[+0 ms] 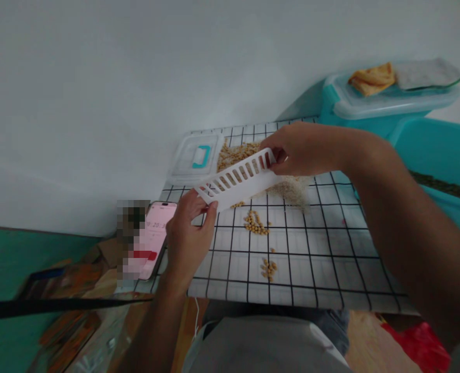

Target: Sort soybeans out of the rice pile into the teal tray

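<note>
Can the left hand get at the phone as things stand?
Likely yes: the phone lies close beside the left hand, nothing visibly between, though that hand would probably have to release its end of the white tray.

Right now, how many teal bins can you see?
2: a lidded bin at the back right, and an open bin nearer, at the right edge, partly behind the right forearm. Others may be hidden or out of view.

Tilted white slotted tray [242, 189], held aloft
</note>
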`<state>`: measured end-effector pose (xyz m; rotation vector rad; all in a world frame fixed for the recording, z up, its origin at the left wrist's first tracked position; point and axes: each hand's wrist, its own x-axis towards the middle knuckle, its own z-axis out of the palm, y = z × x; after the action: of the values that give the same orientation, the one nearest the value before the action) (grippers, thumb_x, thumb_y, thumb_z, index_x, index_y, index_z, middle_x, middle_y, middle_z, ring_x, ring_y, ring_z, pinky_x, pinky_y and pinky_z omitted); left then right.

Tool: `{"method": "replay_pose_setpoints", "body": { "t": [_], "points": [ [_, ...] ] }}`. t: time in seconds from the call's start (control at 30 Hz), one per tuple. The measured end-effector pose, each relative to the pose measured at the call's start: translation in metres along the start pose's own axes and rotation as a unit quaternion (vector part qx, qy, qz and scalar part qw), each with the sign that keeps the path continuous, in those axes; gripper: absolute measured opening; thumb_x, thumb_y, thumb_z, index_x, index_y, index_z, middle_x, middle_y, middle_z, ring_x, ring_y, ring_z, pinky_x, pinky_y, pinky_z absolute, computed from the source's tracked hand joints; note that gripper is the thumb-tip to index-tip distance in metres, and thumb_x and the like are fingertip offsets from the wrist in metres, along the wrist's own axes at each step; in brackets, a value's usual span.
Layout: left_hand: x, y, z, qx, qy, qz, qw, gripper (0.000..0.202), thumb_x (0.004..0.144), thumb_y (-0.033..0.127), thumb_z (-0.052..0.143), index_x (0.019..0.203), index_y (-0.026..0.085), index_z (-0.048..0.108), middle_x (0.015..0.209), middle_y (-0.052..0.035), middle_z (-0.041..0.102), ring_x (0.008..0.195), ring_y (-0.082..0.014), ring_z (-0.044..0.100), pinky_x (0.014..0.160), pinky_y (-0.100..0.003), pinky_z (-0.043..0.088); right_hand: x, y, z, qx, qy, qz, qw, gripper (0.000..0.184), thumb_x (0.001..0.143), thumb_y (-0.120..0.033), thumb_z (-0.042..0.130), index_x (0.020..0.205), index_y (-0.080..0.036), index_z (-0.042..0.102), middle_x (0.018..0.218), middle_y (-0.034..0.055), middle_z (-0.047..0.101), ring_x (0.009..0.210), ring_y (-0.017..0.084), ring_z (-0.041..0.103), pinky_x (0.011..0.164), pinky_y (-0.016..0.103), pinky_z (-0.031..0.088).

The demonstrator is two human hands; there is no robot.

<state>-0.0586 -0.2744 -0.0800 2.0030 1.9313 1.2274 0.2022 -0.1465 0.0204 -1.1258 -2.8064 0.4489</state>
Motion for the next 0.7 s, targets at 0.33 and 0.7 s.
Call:
{"method": "replay_pose_setpoints", "body": {
  "t": [0.33, 0.7],
  "points": [
    [-0.006, 0.007, -0.003, -0.023, -0.024, -0.009, 0.999, 0.044, 0.09, 0.025, 0.07, 0.132, 0.024, 0.056, 0.113, -0.0051, 0.076, 0.095, -0.0179, 0.076, 0.089, -0.035, 0.064, -0.002, 0.005, 0.001, 0.008, 0.001, -0.016, 1.0, 0.014, 0.076, -0.017, 0.06, 0.085, -0.023, 0.069, 0.076, -0.0004, 0.07, 0.062, 0.015, 0.058, 0.058, 0.029, 0.032],
    [-0.013, 0.015, -0.001, -0.028, -0.017, 0.003, 0.999, 0.042, 0.09, 0.021, 0.07, 0.129, 0.023, 0.058, 0.112, -0.0038, 0.076, 0.097, -0.0167, 0.075, 0.09, -0.033, 0.063, -0.002, 0.013, 0.002, 0.007, -0.011, -0.02, 1.0, 0.019, 0.078, -0.019, 0.06, 0.092, -0.022, 0.072, 0.075, -0.0021, 0.069, 0.06, 0.013, 0.057, 0.059, 0.028, 0.032]
  ]
}}
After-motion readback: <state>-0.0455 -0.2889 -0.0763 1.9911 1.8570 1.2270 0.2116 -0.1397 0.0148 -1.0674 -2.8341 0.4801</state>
